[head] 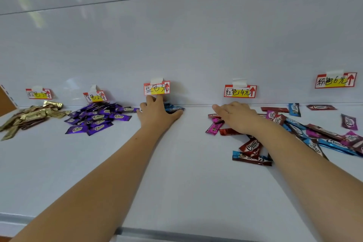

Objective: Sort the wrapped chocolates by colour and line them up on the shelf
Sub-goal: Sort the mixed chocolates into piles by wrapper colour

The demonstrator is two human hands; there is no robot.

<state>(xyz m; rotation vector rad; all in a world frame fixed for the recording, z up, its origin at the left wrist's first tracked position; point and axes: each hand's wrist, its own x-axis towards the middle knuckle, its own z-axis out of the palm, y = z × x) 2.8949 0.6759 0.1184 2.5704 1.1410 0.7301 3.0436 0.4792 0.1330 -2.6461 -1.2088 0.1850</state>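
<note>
On the white shelf (pixel 176 173) lie a gold pile (pixel 33 117) at far left and a purple pile (pixel 98 118) beside it. My left hand (pixel 157 116) rests flat with spread fingers on blue-wrapped chocolates (pixel 173 108) at the back wall, under the blue price label (pixel 156 88). My right hand (pixel 234 115) lies palm down with straight fingers on red and pink chocolates (pixel 215 126) below the red label (pixel 240 91). A mixed heap of red, blue and pink bars (pixel 314 135) spreads to the right.
Price labels with red arrows are taped along the back wall, one at far right (pixel 335 80). A brown cardboard edge (pixel 5 100) shows at far left. The shelf's front lip (pixel 176 232) runs along the bottom.
</note>
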